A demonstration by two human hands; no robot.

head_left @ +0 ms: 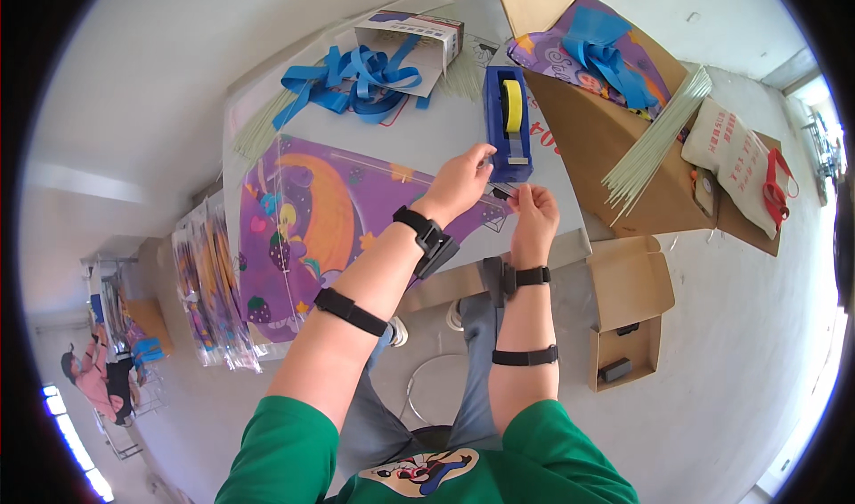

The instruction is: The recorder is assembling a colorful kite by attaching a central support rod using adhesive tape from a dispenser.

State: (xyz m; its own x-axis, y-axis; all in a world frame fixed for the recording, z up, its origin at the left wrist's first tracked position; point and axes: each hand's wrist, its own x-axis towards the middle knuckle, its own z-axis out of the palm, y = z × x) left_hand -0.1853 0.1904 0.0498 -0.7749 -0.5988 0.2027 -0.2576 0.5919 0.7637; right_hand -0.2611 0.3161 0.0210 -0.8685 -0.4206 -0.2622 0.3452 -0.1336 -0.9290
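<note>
A purple kite (347,206), printed with an orange moon and strawberries, lies flat on the table with thin pale rods across it. My left hand (460,183) is above its right end, close to the front of a blue tape dispenser (495,103). Thumb and fingers are pinched together; anything between them is too small to make out. At the kite's right corner, my right hand (535,217) pinches the tip, where a small dark piece shows between both hands. A yellow roll of tape (511,106) sits in the dispenser.
Blue ribbons (361,81) spill from a box (427,32) at the back. On the right, cardboard (579,139) carries a bundle of thin rods (659,139) and a cloth bag (726,152). Bagged kites (209,281) hang left; another person (100,375) is far left.
</note>
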